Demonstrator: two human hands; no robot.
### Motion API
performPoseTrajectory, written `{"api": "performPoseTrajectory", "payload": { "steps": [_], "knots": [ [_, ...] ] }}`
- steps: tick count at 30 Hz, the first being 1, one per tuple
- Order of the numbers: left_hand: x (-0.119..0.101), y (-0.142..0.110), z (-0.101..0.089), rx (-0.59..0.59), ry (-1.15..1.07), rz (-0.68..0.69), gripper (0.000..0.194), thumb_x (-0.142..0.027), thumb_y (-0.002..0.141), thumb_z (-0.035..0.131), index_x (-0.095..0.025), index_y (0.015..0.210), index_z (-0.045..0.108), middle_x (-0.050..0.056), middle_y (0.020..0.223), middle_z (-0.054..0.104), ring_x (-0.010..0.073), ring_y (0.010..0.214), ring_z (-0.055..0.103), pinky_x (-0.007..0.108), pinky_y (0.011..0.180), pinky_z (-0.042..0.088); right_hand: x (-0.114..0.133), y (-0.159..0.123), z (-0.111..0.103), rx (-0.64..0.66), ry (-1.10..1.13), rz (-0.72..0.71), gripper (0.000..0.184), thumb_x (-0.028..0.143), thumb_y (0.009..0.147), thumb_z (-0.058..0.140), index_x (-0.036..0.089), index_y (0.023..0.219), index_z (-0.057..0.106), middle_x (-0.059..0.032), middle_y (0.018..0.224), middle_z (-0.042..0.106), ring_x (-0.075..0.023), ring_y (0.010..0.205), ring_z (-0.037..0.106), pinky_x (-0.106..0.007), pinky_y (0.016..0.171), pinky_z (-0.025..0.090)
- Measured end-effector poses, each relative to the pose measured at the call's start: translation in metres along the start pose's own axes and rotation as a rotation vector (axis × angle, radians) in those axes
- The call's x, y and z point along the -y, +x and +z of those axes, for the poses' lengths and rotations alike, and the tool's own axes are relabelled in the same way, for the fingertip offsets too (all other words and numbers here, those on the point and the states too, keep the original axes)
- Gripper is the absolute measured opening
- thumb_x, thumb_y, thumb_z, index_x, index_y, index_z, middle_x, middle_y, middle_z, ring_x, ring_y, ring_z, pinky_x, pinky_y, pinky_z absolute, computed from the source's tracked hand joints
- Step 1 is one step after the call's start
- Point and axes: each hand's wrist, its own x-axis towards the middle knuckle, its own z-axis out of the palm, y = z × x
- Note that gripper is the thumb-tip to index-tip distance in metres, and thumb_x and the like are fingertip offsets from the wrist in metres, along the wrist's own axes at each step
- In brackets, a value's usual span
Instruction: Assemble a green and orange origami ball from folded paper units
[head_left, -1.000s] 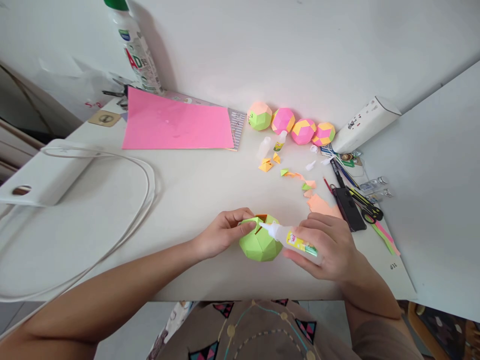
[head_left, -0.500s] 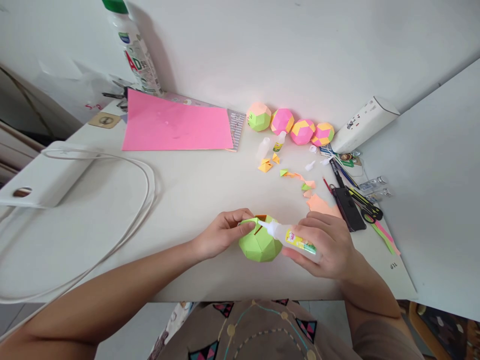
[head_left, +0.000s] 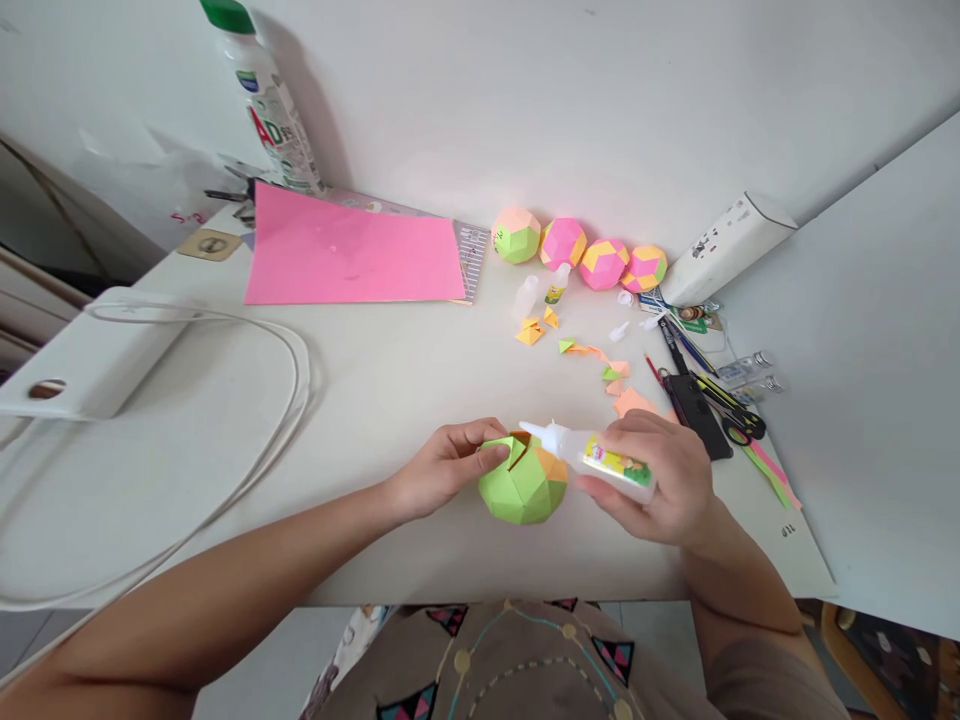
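A green faceted paper ball (head_left: 521,492) with an orange patch on its right side is near the table's front edge. An open slit at its top shows orange inside. My left hand (head_left: 450,465) pinches the ball's upper left edge between thumb and fingers. In my right hand (head_left: 660,480) is a glue bottle (head_left: 611,465), clear with a yellow and green label. It is tilted left, and its white nozzle points over the slit at the ball's top.
Several finished paper balls (head_left: 562,243) line the wall, with small glue bottles (head_left: 527,297) and paper scraps (head_left: 529,331) before them. Pink paper (head_left: 352,250) lies back left, near a white bottle (head_left: 274,120). Scissors (head_left: 742,425) and a black phone-like case (head_left: 697,415) lie right; a white cable (head_left: 292,390) loops left.
My right hand has drawn the glue bottle slightly right, and its nozzle has lifted off the flap. More of the orange patch shows. My left hand holds the ball as before.
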Motion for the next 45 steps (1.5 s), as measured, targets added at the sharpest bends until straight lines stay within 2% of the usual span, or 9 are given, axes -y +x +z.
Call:
{"api": "performPoseTrajectory", "payload": {
  "steps": [8, 12, 18, 24, 29, 32, 35, 39, 45],
  "knots": [
    [0.0, -0.001, -0.002, 0.009, 0.017, 0.048, 0.023, -0.041, 0.082, 0.068, -0.018, 0.082, 0.074, 0.005, 0.09, 0.06, 0.0183, 0.086, 0.057, 0.031, 0.078, 0.046, -0.061, -0.008, 0.023, -0.094, 0.658, 0.784, 0.04, 0.036, 0.07, 0.078, 0.024, 0.097, 0.051, -0.0018, 0.097, 0.064, -0.0144, 0.074, 0.065, -0.031, 0.066, 0.056],
    [0.003, -0.002, -0.005, 0.056, 0.064, 0.108, 0.023, -0.04, 0.086, 0.063, -0.021, 0.09, 0.075, 0.005, 0.093, 0.06, 0.0176, 0.086, 0.057, 0.031, 0.08, 0.046, -0.094, -0.012, 0.047, -0.024, 0.843, 0.981, 0.043, 0.041, 0.07, 0.073, 0.023, 0.104, 0.055, -0.0032, 0.097, 0.064, -0.018, 0.082, 0.067, -0.037, 0.076, 0.054],
    [0.006, 0.001, -0.006, -0.086, 0.131, 0.106, 0.029, -0.045, 0.087, 0.06, -0.02, 0.088, 0.074, 0.007, 0.101, 0.06, 0.0205, 0.09, 0.057, 0.034, 0.082, 0.048, -0.111, -0.026, 0.076, -0.038, 0.625, 0.957, 0.041, 0.038, 0.062, 0.074, 0.02, 0.095, 0.057, -0.0074, 0.113, 0.059, -0.0181, 0.089, 0.058, -0.033, 0.071, 0.051],
    [0.009, 0.006, -0.01, -0.071, 0.05, -0.005, 0.038, -0.047, 0.089, 0.054, -0.024, 0.116, 0.067, 0.007, 0.141, 0.051, 0.0309, 0.13, 0.044, 0.043, 0.109, 0.034, -0.109, -0.027, 0.079, 0.056, 0.499, 0.925, 0.04, 0.033, 0.068, 0.068, 0.019, 0.104, 0.056, -0.0086, 0.119, 0.056, -0.0175, 0.092, 0.058, -0.032, 0.076, 0.05],
    [0.012, 0.008, -0.012, 0.02, -0.09, -0.087, 0.049, -0.055, 0.09, 0.048, -0.027, 0.13, 0.058, 0.005, 0.149, 0.044, 0.0326, 0.14, 0.034, 0.049, 0.115, 0.026, -0.095, -0.022, 0.045, 0.167, 0.282, 0.925, 0.042, 0.029, 0.068, 0.071, 0.018, 0.106, 0.058, -0.0086, 0.106, 0.062, -0.0198, 0.087, 0.059, -0.031, 0.07, 0.047],
    [0.012, 0.008, -0.012, 0.033, -0.1, -0.099, 0.052, -0.059, 0.087, 0.05, -0.029, 0.13, 0.057, 0.004, 0.151, 0.042, 0.0327, 0.142, 0.03, 0.049, 0.114, 0.026, -0.073, -0.02, 0.012, 0.471, -0.162, 0.791, 0.029, 0.044, 0.085, 0.057, 0.016, 0.088, 0.063, -0.0066, 0.074, 0.065, -0.0197, 0.066, 0.059, -0.028, 0.055, 0.039],
    [0.012, 0.009, -0.013, 0.047, -0.092, -0.1, 0.056, -0.062, 0.086, 0.049, -0.029, 0.13, 0.057, 0.004, 0.151, 0.041, 0.0327, 0.142, 0.03, 0.049, 0.114, 0.026, -0.042, -0.017, -0.005, 0.776, -0.103, 0.684, 0.056, 0.066, 0.08, 0.056, 0.016, 0.102, 0.065, -0.0061, 0.069, 0.067, -0.021, 0.058, 0.061, -0.027, 0.049, 0.037],
    [0.015, 0.01, -0.014, 0.055, -0.102, -0.113, 0.059, -0.067, 0.086, 0.044, -0.031, 0.131, 0.055, 0.004, 0.152, 0.041, 0.0319, 0.144, 0.027, 0.05, 0.115, 0.024, -0.01, -0.013, 0.002, 0.876, -0.007, 0.644, 0.103, 0.078, 0.063, 0.063, 0.009, 0.137, 0.044, -0.0142, 0.088, 0.071, -0.0265, 0.066, 0.066, -0.03, 0.052, 0.042],
    [0.019, 0.011, -0.016, 0.046, -0.058, -0.095, 0.066, -0.071, 0.086, 0.039, -0.026, 0.132, 0.055, 0.009, 0.146, 0.048, 0.0326, 0.137, 0.036, 0.049, 0.11, 0.03, -0.015, -0.016, 0.012, 0.822, 0.073, 0.683, 0.086, 0.054, 0.078, 0.067, 0.014, 0.146, 0.032, -0.0183, 0.113, 0.067, -0.0255, 0.076, 0.068, -0.031, 0.063, 0.048]
  ]
}}
